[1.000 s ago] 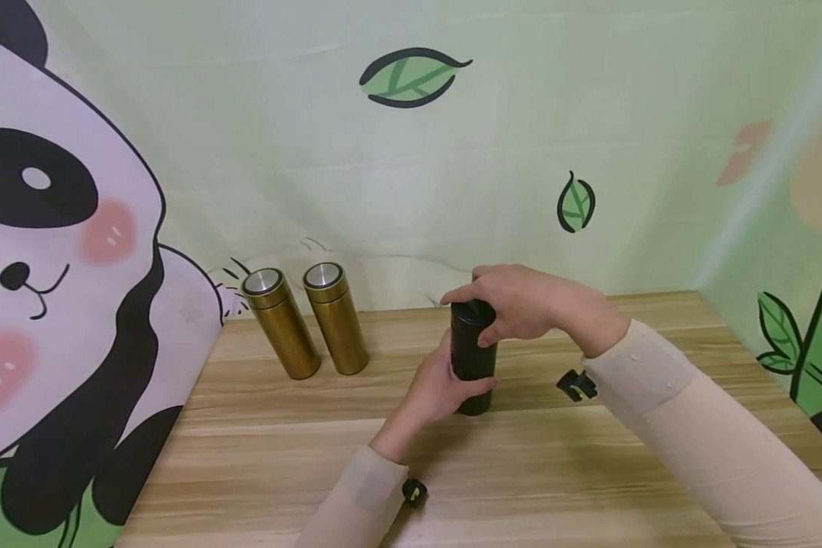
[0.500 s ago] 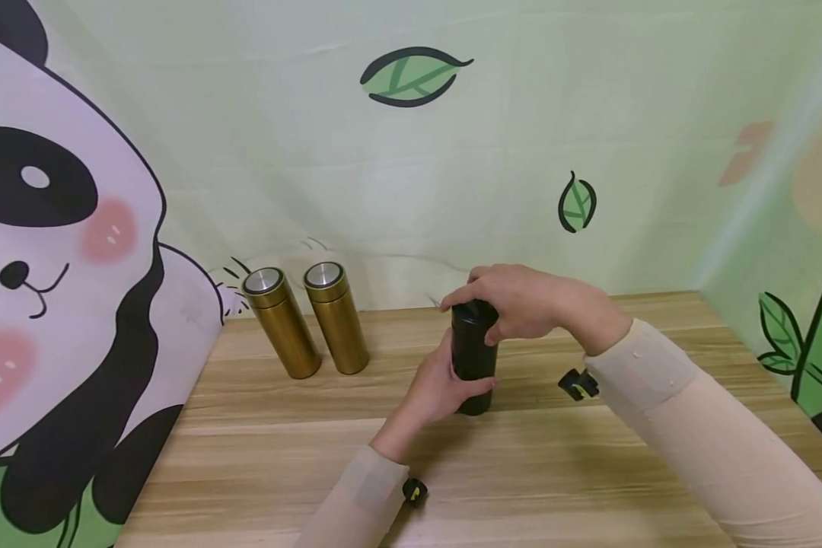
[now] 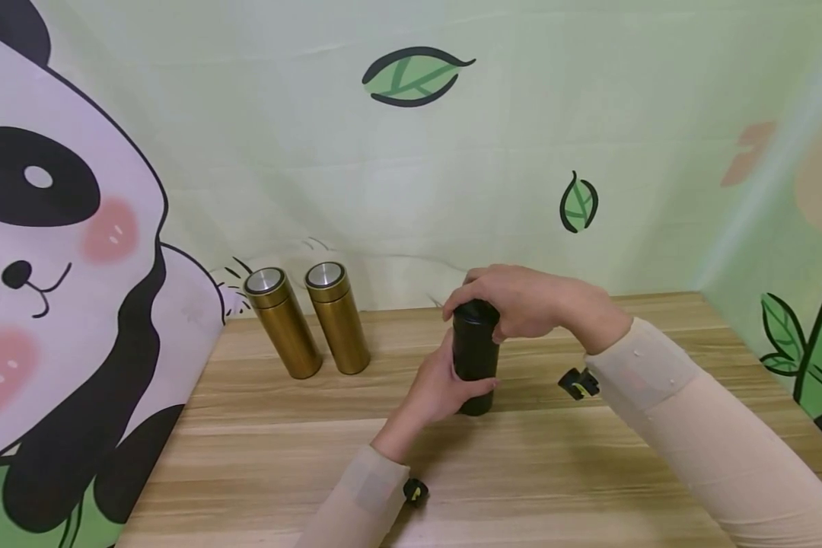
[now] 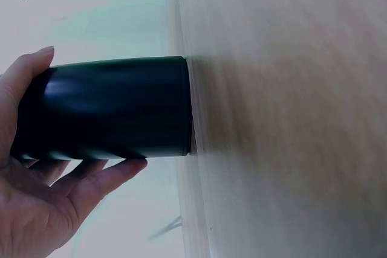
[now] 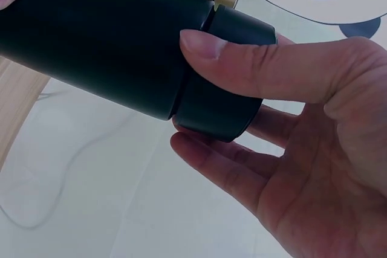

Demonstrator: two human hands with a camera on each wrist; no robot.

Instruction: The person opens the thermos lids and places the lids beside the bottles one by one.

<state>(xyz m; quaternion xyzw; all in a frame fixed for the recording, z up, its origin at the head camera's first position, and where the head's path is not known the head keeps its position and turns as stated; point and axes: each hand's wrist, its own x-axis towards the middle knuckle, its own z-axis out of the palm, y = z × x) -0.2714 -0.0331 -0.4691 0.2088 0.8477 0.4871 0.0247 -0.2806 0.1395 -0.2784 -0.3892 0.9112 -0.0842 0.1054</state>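
A black thermos flask (image 3: pixel 475 350) stands upright on the wooden table, near the middle of the head view. My left hand (image 3: pixel 440 383) grips its lower body, thumb across the front and fingers behind. From above, my right hand (image 3: pixel 520 301) holds the flask's lid (image 5: pixel 227 70), with the thumb on one side and the fingers on the other. A thin seam between lid and body shows in the right wrist view. In the left wrist view, the flask's base (image 4: pixel 186 107) is right at the tabletop.
Two gold flasks (image 3: pixel 288 335) with silver-topped lids stand side by side to the left on the wooden table (image 3: pixel 267 464). Behind rises a pale green backdrop (image 3: pixel 301 152) with leaves and a large panda. Small black devices (image 3: pixel 415 492) are strapped at both wrists.
My right hand's fingers have shifted slightly around the lid, the index finger curling closer to its edge. The left hand and the flask's body stay in place.
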